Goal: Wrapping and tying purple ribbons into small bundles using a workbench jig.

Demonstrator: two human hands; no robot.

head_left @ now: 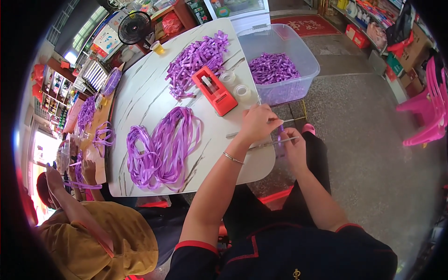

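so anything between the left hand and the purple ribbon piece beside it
Nothing visible: the left hand is close up against the purple ribbon piece. A thin metal rod shows lower, at the right hand.

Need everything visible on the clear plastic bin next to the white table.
The clear, plastic-looking bin is rectangular with rounded corners, open-topped, with a rim and no lid on. It sits upright at the right side of the white marble-patterned table, whose edge hides part of it. Short purple ribbon pieces are heaped inside and show through the near wall. Its support is mostly hidden; a thin yellowish bar shows below. No one is holding it.
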